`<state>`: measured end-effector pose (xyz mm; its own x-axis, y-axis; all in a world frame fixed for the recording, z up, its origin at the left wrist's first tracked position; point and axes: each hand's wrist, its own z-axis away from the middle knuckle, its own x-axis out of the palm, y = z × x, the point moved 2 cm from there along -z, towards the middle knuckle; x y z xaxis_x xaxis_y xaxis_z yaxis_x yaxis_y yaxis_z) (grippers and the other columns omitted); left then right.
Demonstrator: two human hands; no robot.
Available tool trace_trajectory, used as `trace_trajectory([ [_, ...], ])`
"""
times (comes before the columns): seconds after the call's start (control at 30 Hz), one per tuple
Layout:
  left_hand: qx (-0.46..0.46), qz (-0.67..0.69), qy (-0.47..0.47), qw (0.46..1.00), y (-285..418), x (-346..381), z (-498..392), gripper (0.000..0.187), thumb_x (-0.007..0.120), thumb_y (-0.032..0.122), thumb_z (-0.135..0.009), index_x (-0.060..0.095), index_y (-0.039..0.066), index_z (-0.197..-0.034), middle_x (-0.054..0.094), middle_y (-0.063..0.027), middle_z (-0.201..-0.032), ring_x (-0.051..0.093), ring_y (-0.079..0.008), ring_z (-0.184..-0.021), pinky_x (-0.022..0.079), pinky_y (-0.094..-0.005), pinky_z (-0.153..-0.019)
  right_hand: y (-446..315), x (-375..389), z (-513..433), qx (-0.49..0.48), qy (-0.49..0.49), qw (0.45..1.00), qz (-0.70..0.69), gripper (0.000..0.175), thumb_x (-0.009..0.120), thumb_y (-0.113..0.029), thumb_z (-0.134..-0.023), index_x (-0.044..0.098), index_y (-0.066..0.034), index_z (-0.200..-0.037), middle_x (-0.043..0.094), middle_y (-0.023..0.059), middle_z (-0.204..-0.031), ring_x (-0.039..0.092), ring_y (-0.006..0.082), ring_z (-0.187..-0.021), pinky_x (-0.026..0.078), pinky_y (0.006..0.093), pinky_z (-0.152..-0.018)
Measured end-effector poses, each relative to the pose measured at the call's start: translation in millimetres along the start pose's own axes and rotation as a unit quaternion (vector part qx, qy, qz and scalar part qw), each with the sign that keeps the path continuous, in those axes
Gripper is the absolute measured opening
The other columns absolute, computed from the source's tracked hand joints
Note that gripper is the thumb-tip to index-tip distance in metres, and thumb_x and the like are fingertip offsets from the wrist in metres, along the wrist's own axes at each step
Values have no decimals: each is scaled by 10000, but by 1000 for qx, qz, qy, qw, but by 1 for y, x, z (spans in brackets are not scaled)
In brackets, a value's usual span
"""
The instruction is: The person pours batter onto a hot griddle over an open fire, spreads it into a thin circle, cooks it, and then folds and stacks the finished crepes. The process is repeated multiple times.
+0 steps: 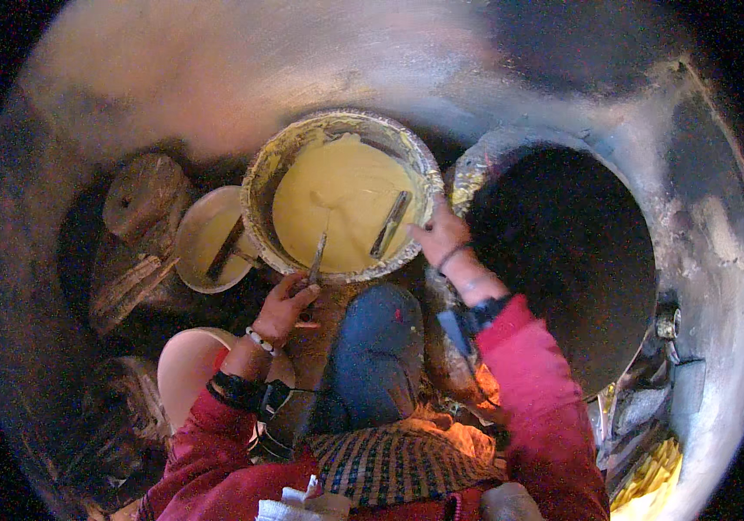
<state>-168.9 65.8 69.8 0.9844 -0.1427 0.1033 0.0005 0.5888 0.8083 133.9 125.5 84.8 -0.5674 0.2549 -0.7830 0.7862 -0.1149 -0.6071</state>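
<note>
A wide pot [256, 251] with a batter-crusted rim stands before me, holding pale yellow batter [339, 169]. In my left hand [287, 306], at the near rim, is the handle of a thin metal utensil [320, 251]. That utensil slants over the batter; its far end seems to dip in, so its shape is hidden. My right hand [443, 234] grips the pot's right rim, thumb on the inner side. A dark, flat, narrow tool [390, 225] rests in the batter near this hand, partly coated.
Right of the pot lies a large, dark, round griddle [561, 273], with an orange fire glow [488, 384] beside its near edge. At left are a smaller batter bowl [191, 277], split firewood [128, 293] and a log [144, 195]. Yellow folded sheets [652, 478] lie lower right.
</note>
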Motion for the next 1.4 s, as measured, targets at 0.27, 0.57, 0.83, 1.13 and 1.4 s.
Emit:
trace_trajectory([
  [0.27, -103, 316, -101, 938, 17, 11, -40, 315, 500, 315, -977, 567, 23, -1072, 615, -77, -812, 608, -189, -671, 561, -329, -556, 14, 126, -68, 221, -62, 973, -7, 538, 831, -335, -622, 666, 38, -972, 686, 228, -994, 669, 338, -971, 541, 396, -819],
  [0.57, 158, -161, 11, 974, 10, -6, -44, 239, 524, 171, -970, 582, 7, -1134, 547, -3, -723, 477, -93, -525, 406, -248, -454, 7, 100, -62, 89, -47, 994, 47, 317, 603, -314, -890, 689, -11, -923, 706, 175, -876, 691, 312, -793, 541, 427, -701],
  [0.83, 46, -14, -18, 999, 41, -3, -8, 264, 485, 185, -992, 537, 22, -1193, 545, 0, -778, 461, -72, -533, 401, -220, -456, -19, 51, -45, 122, 13, 917, -380, 278, 495, -262, -1004, 606, -13, -947, 615, 56, -710, 607, 117, -574, 486, 254, -490],
  [1.13, -26, 31, -67, 997, 48, 12, 34, 341, 455, 201, -1011, 463, 53, -1319, 551, -10, -817, 434, -85, -511, 386, -226, -391, -37, 67, -42, 191, -3, 829, -526, 311, 489, -272, -1004, 579, 21, -950, 640, 109, -774, 661, 199, -621, 566, 317, -552],
  [1.4, -34, 28, -111, 993, 22, 6, 66, 385, 470, 182, -1004, 426, 59, -1366, 569, -20, -822, 459, -96, -542, 403, -242, -405, -25, 43, -83, 149, 140, 778, -594, 310, 499, -289, -1000, 557, 12, -1041, 648, 135, -830, 663, 230, -670, 578, 344, -625],
])
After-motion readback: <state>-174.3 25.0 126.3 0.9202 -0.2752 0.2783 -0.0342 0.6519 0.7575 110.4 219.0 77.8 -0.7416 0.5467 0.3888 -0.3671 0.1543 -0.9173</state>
